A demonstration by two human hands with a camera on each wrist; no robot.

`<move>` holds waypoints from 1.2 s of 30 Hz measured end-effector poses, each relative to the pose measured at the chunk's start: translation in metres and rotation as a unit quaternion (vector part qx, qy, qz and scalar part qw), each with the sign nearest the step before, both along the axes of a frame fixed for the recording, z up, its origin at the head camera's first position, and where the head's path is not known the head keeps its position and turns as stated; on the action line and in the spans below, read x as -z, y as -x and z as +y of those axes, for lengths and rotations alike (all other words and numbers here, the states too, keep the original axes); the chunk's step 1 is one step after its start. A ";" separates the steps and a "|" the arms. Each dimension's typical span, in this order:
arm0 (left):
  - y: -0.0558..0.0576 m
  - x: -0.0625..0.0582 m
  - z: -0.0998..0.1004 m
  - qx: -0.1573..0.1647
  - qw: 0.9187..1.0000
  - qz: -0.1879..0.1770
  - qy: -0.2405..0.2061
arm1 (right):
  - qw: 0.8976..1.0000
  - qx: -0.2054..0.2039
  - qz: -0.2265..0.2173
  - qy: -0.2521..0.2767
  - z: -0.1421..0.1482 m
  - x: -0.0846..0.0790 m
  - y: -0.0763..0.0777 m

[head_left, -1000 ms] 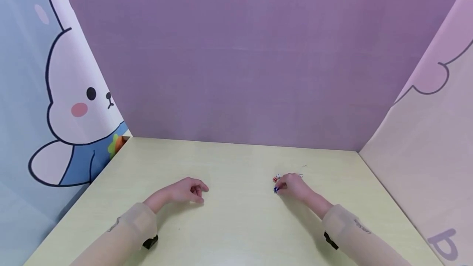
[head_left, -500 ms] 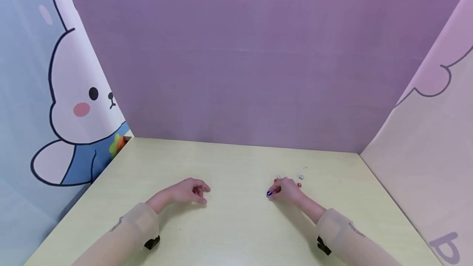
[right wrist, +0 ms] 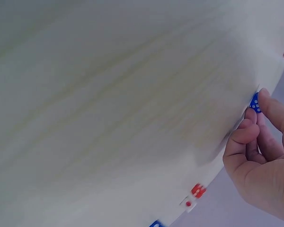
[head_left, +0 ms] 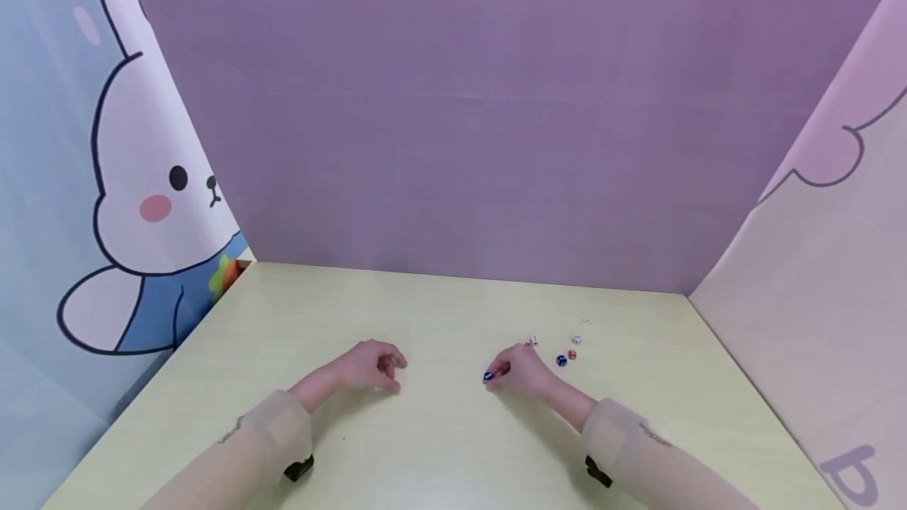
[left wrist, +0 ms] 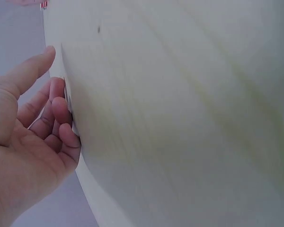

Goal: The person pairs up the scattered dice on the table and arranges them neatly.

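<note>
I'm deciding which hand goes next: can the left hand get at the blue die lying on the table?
Probably not directly: the left hand looks empty, but the right hand, pinching another blue die, sits between it and the loose blue die.

Free tbl (head_left: 442, 400) btwn L hand (head_left: 364, 366) & R hand (head_left: 520, 371); dice (head_left: 562, 360) obstruct nr R; backdrop (head_left: 453, 116) blocks far edge.

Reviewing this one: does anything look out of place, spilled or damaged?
Nothing looks spilled or broken. Two small blemishes interrupt the plain table: a dark speck on the near side, and a faint mark just beyond the rightmost white die, perhaps a scratch or dirt.
</note>
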State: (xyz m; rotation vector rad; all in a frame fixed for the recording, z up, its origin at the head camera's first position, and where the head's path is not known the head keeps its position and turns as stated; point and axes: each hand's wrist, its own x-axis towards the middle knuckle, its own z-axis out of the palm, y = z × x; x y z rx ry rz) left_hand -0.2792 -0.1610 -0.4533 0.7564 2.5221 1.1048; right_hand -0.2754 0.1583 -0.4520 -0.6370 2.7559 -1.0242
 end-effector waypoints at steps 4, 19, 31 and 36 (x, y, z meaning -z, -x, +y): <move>0.002 0.004 0.004 -0.004 1.000 0.001 -0.003 | 1.000 -0.011 -0.007 -0.002 -0.014 -0.004 -0.002; 0.011 0.006 0.034 -0.023 1.000 0.011 -0.012 | 0.999 -0.035 -0.006 -0.005 -0.055 -0.005 0.005; 0.011 0.005 0.057 -0.048 0.999 0.008 -0.008 | 1.000 -0.024 -0.018 0.002 -0.072 -0.005 0.012; 0.013 0.006 0.061 -0.065 0.998 0.013 -0.005 | 1.000 -0.023 -0.008 0.009 -0.074 -0.005 0.015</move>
